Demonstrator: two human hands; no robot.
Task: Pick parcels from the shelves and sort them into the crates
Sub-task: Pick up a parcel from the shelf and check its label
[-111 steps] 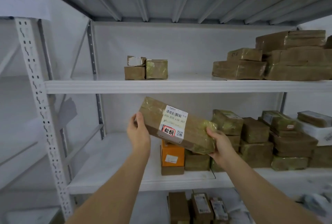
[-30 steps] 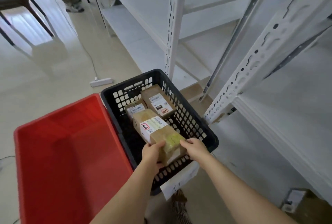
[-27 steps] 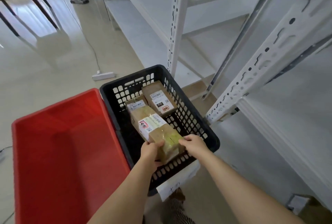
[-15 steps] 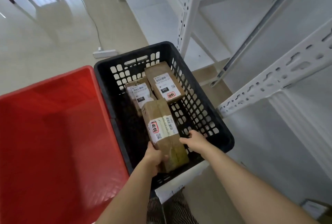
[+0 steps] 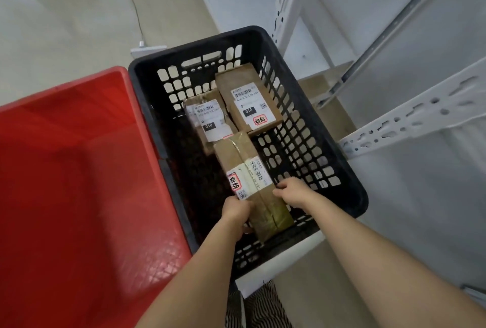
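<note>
Both hands [image 5: 236,209] apparently hold parcel [image 5: 246,169] inside black crate [image 5: 339,169].

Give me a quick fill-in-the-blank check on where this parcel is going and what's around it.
1. Both hands hold the long parcel inside the ____ crate.
2. The crate beside it on the left is coloured ____.
3. Not counting the held one, ____ parcels already lie in the black crate.
4. The left hand and right hand grip the parcel's ____ end.

Missing words: black; red; two; near
</note>
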